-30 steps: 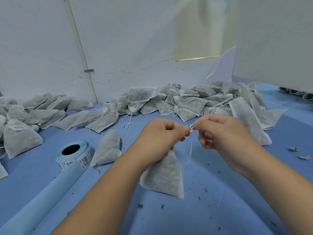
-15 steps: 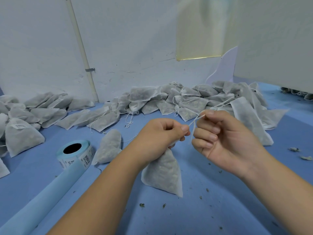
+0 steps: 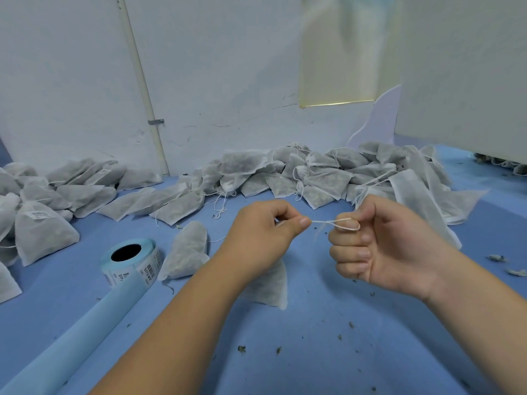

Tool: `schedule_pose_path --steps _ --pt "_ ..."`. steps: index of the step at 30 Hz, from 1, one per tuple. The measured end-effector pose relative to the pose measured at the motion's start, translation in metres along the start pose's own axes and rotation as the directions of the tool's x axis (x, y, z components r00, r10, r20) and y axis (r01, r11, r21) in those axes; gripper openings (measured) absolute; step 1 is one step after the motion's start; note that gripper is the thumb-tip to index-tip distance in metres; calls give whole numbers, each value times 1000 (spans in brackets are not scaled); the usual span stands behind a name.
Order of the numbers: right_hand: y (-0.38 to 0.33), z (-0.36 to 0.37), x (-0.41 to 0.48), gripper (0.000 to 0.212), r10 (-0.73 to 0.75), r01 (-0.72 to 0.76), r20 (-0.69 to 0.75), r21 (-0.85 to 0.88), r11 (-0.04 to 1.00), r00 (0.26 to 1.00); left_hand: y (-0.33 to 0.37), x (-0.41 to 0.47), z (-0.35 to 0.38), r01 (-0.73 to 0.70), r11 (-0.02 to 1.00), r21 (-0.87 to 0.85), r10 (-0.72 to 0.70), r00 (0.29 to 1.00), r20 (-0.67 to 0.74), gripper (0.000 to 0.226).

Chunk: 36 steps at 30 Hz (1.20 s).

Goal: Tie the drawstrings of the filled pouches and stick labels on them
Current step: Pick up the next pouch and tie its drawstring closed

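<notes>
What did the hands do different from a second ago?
The right hand pulled away to the right and turned palm up; the drawstring now loops round its index finger and stretches across to the left hand. The left hand still pinches the drawstring, with the pouch below it. The label roll and pouch piles stayed put.

The left hand (image 3: 265,232) pinches a thin white drawstring (image 3: 322,222) looped round a finger of the right hand (image 3: 379,243); a filled grey fabric pouch (image 3: 271,286) sits beneath the left hand.
</notes>
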State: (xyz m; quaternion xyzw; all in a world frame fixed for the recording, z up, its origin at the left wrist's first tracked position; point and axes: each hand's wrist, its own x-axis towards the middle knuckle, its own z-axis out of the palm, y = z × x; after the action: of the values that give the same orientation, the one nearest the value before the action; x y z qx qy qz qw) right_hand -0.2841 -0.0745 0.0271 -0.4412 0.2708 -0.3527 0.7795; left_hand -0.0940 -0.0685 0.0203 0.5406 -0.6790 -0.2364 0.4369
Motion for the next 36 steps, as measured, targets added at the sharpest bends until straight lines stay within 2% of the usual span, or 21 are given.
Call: schedule_pose_path --steps 3,6,11,14,18,21,23,26,30,33,34,36 --pt "0 1 -1 10 -9 8 -24 -27 1000 1000 -2 0 0 -1 999 39 2 1000 -22 23" --pt "1 3 0 14 -86 86 -69 -5 996 994 -4 1 -3 34 999 20 -34 999 7 22" --pt "-2 5 0 17 -228 230 -165 -9 973 960 -2 -1 -16 126 992 -31 -116 967 226 28" --pt "-4 1 1 16 -328 338 -292 -18 941 898 -3 -3 -20 145 989 -42 -127 950 286 22" --pt "-6 -7 1 18 -452 440 -409 -127 889 793 -2 -4 -21 163 986 -38 -142 933 332 15" --pt "-6 -10 0 16 -519 489 -428 -188 852 739 3 -5 -20 180 982 56 -188 909 372 16" --pt "-5 -7 -1 17 -586 527 -421 -261 809 692 4 -3 -19 166 973 159 -211 922 325 19" --pt "0 4 -4 20 -738 529 -332 -532 661 588 4 -1 -14 165 953 253 -210 963 165 29" --pt "16 21 -4 18 -846 576 -16 -725 377 533 3 0 -6 209 956 206 -209 978 -19 46" --pt "27 22 0 12 -817 444 227 -895 39 530 4 1 -4 240 963 122 -234 970 -58 42" --pt "30 20 2 12 -792 402 271 -915 -36 546 5 1 -4 252 963 95 -247 967 -56 43" --pt "35 15 3 9 -748 345 289 -935 -86 597 3 2 -2 272 961 43 -271 962 -26 49"
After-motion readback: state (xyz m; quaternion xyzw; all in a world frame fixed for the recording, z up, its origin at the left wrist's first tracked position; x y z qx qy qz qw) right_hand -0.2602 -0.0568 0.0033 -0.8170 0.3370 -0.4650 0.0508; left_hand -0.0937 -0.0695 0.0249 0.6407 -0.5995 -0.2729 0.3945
